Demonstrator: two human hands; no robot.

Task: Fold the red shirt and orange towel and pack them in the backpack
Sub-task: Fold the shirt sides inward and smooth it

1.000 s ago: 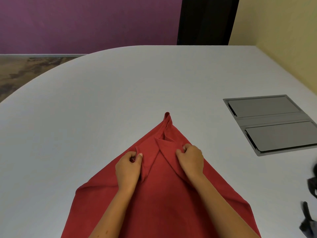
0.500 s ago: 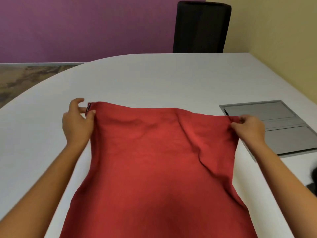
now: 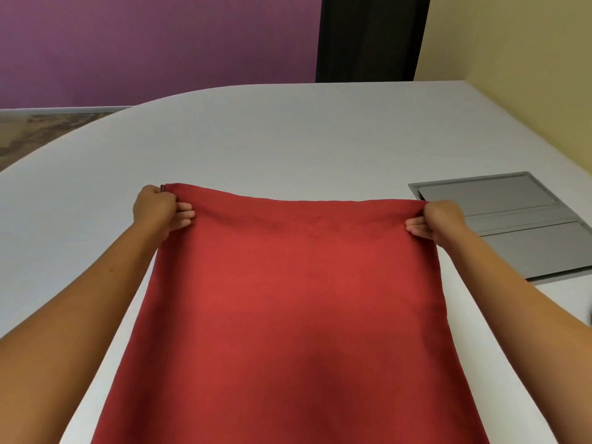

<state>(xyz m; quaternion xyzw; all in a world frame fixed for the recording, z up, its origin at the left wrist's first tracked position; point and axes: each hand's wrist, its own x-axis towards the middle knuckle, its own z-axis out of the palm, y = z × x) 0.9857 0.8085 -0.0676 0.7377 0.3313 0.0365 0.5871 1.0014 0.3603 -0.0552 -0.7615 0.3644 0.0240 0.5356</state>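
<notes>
Head view: soft red fabric shirt (image 3: 298,315) spread flat on the pale grey round-ended bench (image 3: 288,133), running toward the wearer. Left hand (image 3: 158,211) and right hand (image 3: 440,221) set wide apart, each pinching a far corner, edge taut between. Looks light, limp, prone to creasing; corners suit gripping. Grey metal hatch panel (image 3: 503,225) inset right. Purple wall (image 3: 153,46), yellow wall (image 3: 512,36), dark chair back (image 3: 371,36) beyond.

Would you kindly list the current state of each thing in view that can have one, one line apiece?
red shirt: spread wide, its far edge pulled taut between both hands, not yet folded.
left hand: gripping the far left corner of the shirt.
right hand: gripping the far right corner of the shirt.
grey panel set in the table: both flaps closed.
</notes>
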